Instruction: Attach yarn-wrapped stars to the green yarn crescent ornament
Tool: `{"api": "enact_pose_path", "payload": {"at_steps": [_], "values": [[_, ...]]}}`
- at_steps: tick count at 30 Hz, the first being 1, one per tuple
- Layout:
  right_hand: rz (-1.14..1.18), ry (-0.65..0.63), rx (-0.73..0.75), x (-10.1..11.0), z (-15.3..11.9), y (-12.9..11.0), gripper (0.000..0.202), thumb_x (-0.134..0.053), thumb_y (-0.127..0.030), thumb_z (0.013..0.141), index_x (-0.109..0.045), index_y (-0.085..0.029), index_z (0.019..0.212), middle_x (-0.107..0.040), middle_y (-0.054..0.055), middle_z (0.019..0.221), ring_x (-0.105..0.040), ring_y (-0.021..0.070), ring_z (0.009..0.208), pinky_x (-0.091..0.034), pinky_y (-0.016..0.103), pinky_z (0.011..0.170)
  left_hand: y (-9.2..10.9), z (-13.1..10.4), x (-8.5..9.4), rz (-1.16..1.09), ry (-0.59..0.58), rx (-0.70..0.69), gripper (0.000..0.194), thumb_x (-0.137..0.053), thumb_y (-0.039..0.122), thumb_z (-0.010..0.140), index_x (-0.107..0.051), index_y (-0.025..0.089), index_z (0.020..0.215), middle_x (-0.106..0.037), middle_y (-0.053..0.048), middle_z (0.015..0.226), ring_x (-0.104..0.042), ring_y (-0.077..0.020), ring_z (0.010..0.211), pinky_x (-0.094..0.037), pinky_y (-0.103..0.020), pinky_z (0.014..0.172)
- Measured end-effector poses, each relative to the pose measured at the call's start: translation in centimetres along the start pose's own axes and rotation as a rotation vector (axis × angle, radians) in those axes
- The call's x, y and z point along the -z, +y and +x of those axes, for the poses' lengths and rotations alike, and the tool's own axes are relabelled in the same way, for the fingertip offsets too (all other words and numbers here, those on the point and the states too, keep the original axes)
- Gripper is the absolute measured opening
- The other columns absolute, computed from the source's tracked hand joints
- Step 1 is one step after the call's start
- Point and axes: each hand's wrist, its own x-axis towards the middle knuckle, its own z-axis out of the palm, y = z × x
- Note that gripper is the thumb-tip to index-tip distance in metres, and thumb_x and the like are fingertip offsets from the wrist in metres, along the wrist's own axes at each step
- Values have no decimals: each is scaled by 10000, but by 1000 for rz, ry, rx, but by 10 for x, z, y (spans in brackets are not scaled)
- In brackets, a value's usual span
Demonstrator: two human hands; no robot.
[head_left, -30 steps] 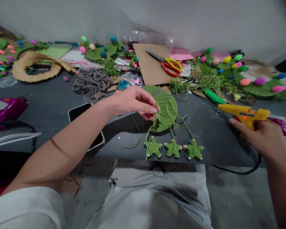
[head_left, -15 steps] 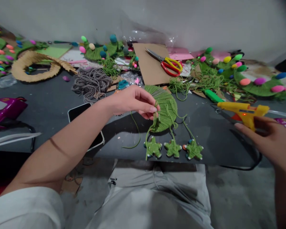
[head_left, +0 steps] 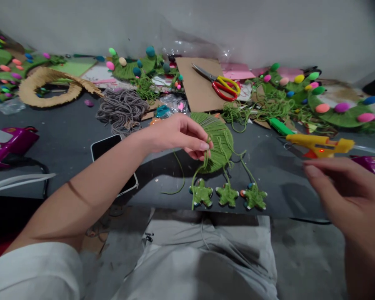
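Note:
My left hand pinches a strand of green yarn between thumb and fingers. It is in front of a round disc wrapped in green yarn, partly covering its left side. Below the disc, near the table's front edge, lie three green yarn-wrapped stars with strands running up toward the disc. My right hand holds nothing and hovers with loosely bent fingers. Just beyond it the yellow glue gun rests on the table, its small orange light on.
Red and yellow scissors lie on a cardboard sheet. Grey yarn, a straw-coloured ring and a phone are to the left. Green wreaths with coloured balls line the back. A green comb-like piece sits near the gun.
My right hand has let go of the glue gun and drawn back toward me and left. My left hand keeps its pinch on the yarn, almost in the same place.

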Motion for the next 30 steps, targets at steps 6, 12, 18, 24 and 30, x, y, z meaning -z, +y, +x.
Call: {"api": "enact_pose_path", "payload": {"at_steps": [6, 12, 18, 24, 30], "values": [[475, -464, 332, -35, 86, -94, 201, -722, -424, 966, -794, -283, 1090, -781, -4, 999, -700, 159, 855, -543, 286, 746, 1, 0, -4, -54, 20, -22, 61, -841, 203, 821, -836, 164, 868, -834, -50, 839, -784, -135, 706, -646, -199, 689], [813, -713, 389, -73, 124, -116, 256, -852, -420, 862, -833, -239, 1042, -797, 25, 937, -706, 166, 798, -567, 300, 715, -2, 2, -2, -90, 39, -28, 37, -836, 164, 803, -822, 148, 833, -812, -20, 749, -773, -113, 665, -620, -158, 651], [876, -641, 322, -78, 120, -108, 189, -887, -388, 829, -819, -221, 889, -765, 12, 824, -672, 141, 733, -550, 286, 678, -3, 4, -6, -63, 41, -6, 46, -798, 180, 830, -831, 171, 860, -818, -16, 771, -771, -117, 661, -626, -176, 654], [761, -592, 388, -80, 118, -104, 213, -835, -382, 884, -757, -185, 867, -680, -11, 727, -570, 113, 655, -447, 275, 615, -1, 3, -8, 7, 10, 9, 79, -773, 233, 864, -830, 180, 873, -825, -26, 819, -761, -117, 666, -624, -189, 647], [581, -525, 543, -83, 119, -97, 194, -683, -345, 1002, -678, -190, 885, -563, -31, 678, -468, 108, 622, -376, 293, 631, -1, 4, -9, 54, -23, 6, 85, -744, 226, 879, -815, 187, 850, -816, -19, 811, -740, -106, 654, -599, -173, 613]]}}
